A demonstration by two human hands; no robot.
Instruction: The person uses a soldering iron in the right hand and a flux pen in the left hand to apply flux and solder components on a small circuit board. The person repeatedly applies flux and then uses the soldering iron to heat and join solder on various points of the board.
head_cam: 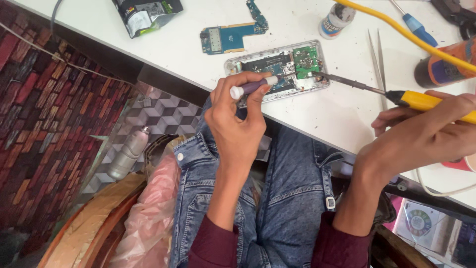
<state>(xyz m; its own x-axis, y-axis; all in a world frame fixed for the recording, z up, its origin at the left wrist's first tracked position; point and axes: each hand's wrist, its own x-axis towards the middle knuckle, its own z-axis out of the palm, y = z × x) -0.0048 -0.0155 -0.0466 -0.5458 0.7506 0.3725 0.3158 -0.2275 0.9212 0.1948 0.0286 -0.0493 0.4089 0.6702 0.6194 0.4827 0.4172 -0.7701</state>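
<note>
White table [317, 114]: one opened phone [277, 69], two hands [238, 124], two tools.

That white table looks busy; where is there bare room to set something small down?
Bare table lies below the opened phone, between left hand and right hand. Another patch: between foil pouch and blue circuit board. The top right, around tweezers and bottle, is crowded.

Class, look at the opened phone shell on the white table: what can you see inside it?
Inside the phone shell: a green circuit board, dark parts and a blue piece. The left hand and its pen tool cover the near-left part.
</note>
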